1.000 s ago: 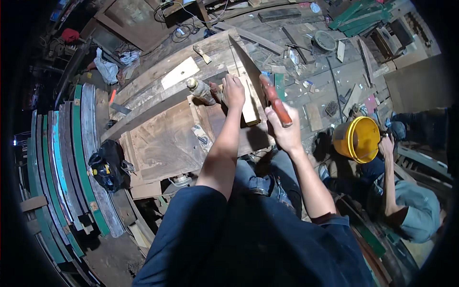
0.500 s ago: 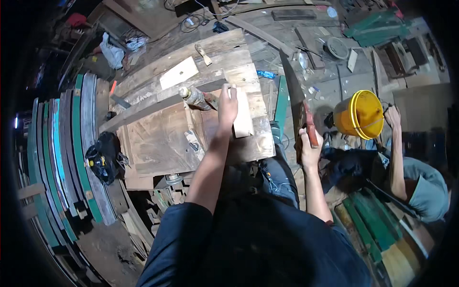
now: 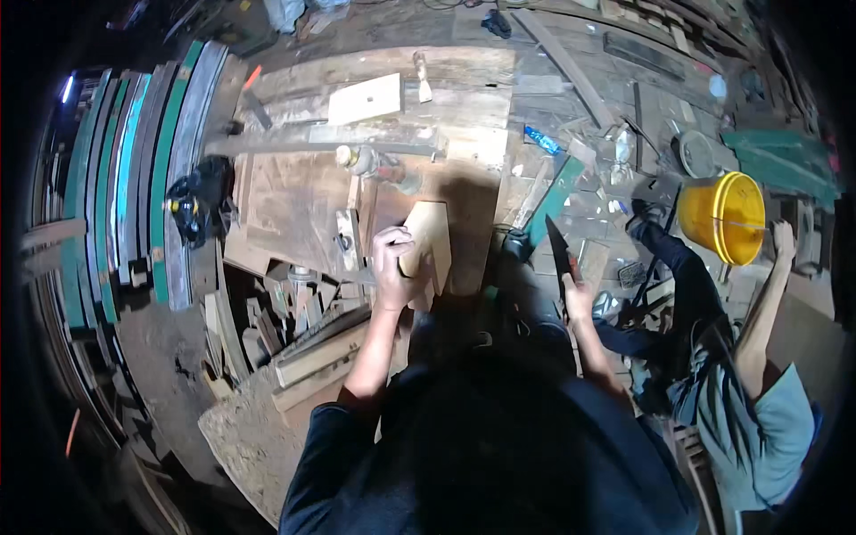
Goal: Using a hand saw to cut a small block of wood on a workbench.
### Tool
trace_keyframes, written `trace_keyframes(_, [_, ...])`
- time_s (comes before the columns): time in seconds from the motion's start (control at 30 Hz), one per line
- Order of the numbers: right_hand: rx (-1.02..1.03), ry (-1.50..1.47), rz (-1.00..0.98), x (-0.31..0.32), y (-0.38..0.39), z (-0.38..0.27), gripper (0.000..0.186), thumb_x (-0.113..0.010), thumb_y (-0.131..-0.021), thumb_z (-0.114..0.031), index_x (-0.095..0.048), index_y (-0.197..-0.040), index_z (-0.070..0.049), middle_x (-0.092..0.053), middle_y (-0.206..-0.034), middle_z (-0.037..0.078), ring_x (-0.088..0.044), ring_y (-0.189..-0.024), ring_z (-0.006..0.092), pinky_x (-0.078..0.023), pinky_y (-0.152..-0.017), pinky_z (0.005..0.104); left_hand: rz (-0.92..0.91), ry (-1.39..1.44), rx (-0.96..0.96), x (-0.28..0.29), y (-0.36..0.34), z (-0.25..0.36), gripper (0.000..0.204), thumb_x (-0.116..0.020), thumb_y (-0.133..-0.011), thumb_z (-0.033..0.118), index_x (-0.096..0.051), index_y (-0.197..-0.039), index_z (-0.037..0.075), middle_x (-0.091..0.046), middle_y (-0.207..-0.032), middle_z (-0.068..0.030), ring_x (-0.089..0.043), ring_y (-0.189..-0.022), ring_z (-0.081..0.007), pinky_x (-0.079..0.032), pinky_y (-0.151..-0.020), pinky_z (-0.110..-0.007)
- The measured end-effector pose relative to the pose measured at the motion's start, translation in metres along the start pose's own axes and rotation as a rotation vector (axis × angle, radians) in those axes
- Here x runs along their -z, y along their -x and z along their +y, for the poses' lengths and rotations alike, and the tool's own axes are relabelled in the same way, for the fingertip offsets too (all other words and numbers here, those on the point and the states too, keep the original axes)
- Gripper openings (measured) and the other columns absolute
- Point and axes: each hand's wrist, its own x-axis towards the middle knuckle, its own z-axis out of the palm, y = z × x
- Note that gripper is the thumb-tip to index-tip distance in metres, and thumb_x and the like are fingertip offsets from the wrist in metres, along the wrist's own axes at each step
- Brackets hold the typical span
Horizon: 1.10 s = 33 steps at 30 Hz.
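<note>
My left hand (image 3: 393,266) is closed around the left edge of a short pale wooden board (image 3: 428,234), held tilted at the near edge of a wooden workbench (image 3: 294,209). Off to the right, away from the bench, my right hand (image 3: 578,298) grips the reddish handle of a handsaw. The dark saw blade (image 3: 559,247) points forward and slightly left. Past the board lies a bottle (image 3: 367,164) with a pale cap. Beside my left hand is a small wooden block with a metal fitting (image 3: 346,239).
A flat pale wood piece (image 3: 366,100) and an orange-handled tool (image 3: 257,96) lie on the bench. A black plastic bag (image 3: 203,201) hangs by stacked boards (image 3: 162,178) at left. At right, a seated co-worker (image 3: 740,428) reaches to a yellow bucket (image 3: 720,218).
My left hand has drawn the pale board back toward me and tilted it up from the bench top. My right hand has lowered the saw. The view has shifted.
</note>
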Motion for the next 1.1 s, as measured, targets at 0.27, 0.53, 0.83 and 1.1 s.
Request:
trace_keyframes(0.27, [0.034,0.289,-0.081,0.008,-0.083,-0.035,0.028,-0.064,-0.085,-0.022,-0.053,-0.067,-0.004,-0.045,-0.053,-0.001,-0.043,-0.047,0.0091,-0.036,-0.046,0.0314,0.061,-0.126,0.339,0.035,0.092,0.043,0.037,-0.07,-0.075,0.0,-0.041,-0.098,0.005,-0.047,-0.122,-0.0243,-0.051,-0.111,-0.0384,-0.041,-0.095,-0.045])
trace_keyframes(0.53, [0.12,0.093,-0.097,-0.025,-0.097,-0.066,0.027,-0.058,-0.089,-0.017,-0.065,-0.112,-0.004,-0.056,-0.06,0.0,-0.048,-0.047,0.0101,-0.038,-0.044,0.0277,0.397,0.142,0.939,0.051,0.157,0.036,0.029,-0.068,-0.083,0.005,-0.047,-0.103,0.003,-0.052,-0.121,-0.0147,-0.053,-0.1,-0.0183,-0.046,-0.084,-0.03])
trace_keyframes(0.83, [-0.121,-0.14,-0.192,-0.016,-0.077,-0.072,0.034,-0.051,-0.093,-0.015,-0.058,-0.126,-0.016,-0.043,-0.053,-0.002,-0.04,-0.037,0.0099,-0.033,-0.034,0.0265,0.967,0.596,1.125,0.062,0.164,0.038,0.018,-0.062,-0.091,0.01,-0.057,-0.109,0.008,-0.059,-0.092,0.002,-0.055,-0.08,-0.0068,-0.047,-0.066,-0.021])
trace_keyframes(1.1, [-0.179,-0.257,-0.151,0.001,-0.057,-0.059,0.014,-0.05,-0.092,-0.018,-0.059,-0.098,-0.01,-0.037,-0.046,-0.003,-0.037,-0.033,0.0101,-0.028,-0.03,0.0274,1.321,1.199,1.117,0.077,0.18,0.043,0.019,-0.059,-0.093,0.019,-0.06,-0.105,0.004,-0.064,-0.09,-0.0027,-0.063,-0.082,-0.0127,-0.056,-0.07,-0.03])
